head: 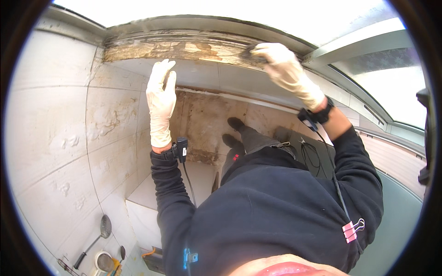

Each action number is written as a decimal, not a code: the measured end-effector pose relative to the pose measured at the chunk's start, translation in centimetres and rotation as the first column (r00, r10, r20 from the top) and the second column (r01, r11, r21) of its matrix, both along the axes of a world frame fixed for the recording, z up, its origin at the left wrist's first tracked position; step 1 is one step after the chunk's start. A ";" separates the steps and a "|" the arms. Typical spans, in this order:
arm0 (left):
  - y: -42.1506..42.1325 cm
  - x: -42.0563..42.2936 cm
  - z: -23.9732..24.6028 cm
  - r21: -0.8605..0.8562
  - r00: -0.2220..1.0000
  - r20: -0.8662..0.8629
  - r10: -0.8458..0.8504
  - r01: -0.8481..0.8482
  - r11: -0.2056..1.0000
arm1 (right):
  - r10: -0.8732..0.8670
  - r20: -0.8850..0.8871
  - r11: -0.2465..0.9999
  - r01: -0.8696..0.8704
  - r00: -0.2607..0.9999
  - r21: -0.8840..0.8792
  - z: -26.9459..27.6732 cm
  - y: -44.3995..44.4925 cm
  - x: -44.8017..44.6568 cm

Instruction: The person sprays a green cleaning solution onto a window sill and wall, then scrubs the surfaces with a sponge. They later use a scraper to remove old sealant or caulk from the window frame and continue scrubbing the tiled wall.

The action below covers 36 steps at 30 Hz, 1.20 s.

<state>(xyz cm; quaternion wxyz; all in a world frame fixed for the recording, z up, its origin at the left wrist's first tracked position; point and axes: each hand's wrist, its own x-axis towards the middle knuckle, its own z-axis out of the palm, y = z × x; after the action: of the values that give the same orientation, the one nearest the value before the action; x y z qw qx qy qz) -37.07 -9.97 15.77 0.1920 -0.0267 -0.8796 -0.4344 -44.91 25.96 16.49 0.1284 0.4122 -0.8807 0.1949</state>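
Note:
My right hand (pixel 281 65), in a pale rubber glove, grips a dark scouring pad (pixel 255 55) and presses it on the worn, stained window sill (pixel 193 50). The pad's outline is blurred. Old coating shows in flaking brown and cream patches along the sill's front face. My left hand (pixel 161 84), gloved too, is raised near the left part of the sill, just below its edge, fingers apart and holding nothing.
A stained tiled wall (pixel 110 117) stands at the left, with a skimmer (pixel 105 226) and other utensils low on it. The window frame (pixel 359 38) runs along the top and right. A grey panel (pixel 310 151) with a coiled cable is beside my legs.

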 end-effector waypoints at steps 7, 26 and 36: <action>-0.6 -4.3 -2.6 -0.271 0.998 -0.047 -0.048 0.033 0.962 | -0.261 -0.299 0.925 0.326 0.918 0.195 1.2 2.7 0.8; -0.7 -4.4 -2.7 -0.216 0.996 0.023 -0.089 0.092 0.972 | -0.069 -0.344 0.835 0.243 0.936 0.494 2.2 6.6 0.3; -1.2 -4.1 -3.0 -0.195 0.993 0.033 -0.116 0.120 0.973 | -0.116 -0.236 0.778 0.236 0.965 0.582 1.9 5.2 -0.8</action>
<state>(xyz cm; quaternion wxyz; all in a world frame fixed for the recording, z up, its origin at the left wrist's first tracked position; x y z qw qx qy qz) -41.20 -11.17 12.72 0.1530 -0.0930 -0.9171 -0.3563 -45.76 31.18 18.36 0.0896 0.3633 -0.9152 -0.1495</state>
